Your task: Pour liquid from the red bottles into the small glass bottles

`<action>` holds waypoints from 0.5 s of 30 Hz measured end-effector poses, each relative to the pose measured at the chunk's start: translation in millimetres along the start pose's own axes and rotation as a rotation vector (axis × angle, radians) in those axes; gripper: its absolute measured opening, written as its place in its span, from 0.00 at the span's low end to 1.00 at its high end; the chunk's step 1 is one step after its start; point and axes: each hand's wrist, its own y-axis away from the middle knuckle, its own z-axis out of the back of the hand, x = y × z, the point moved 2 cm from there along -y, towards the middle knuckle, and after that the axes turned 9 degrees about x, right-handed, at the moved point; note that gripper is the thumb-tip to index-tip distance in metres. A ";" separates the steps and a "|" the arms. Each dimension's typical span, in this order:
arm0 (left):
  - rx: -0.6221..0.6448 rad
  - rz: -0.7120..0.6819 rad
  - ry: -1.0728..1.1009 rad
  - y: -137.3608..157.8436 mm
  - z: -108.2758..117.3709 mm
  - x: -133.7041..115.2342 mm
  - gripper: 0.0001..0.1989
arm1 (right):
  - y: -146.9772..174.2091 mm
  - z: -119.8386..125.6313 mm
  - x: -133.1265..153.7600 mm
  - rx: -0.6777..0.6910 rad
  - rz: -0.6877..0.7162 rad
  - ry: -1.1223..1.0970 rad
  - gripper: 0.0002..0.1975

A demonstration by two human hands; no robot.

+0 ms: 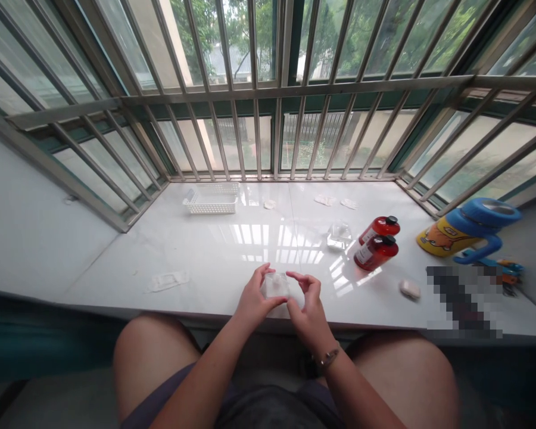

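Note:
Near the front edge of the white ledge, both hands are around a small clear plastic box [276,285]. My left hand [253,298] grips its left side, with fingers at the back and the thumb along the near edge. At the right corners, my right hand [307,302] has its index finger and thumb curled against the box. What the box contains, if anything, is too faint to make out. A second clear box [339,236] sits farther back to the right, beside two red bottles [376,252] with black caps.
A white plastic basket [212,199] stands at the back left. Small white scraps [324,200] lie near the window bars. A clear wrapper [170,280] is at left. To the right are a pale rounded object [410,289], a blue-and-yellow flask [467,226] and a blurred-out dark object [462,301].

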 end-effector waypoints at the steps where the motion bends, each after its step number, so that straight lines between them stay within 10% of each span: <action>1: 0.002 -0.002 0.002 -0.1 0.0 0.0 0.49 | 0.5 -0.6 0.9 0.042 0.000 -0.011 0.24; 15: 0.034 -0.013 0.006 -0.6 -3.3 -8.0 0.45 | -22.8 -4.3 9.6 0.069 0.003 0.092 0.26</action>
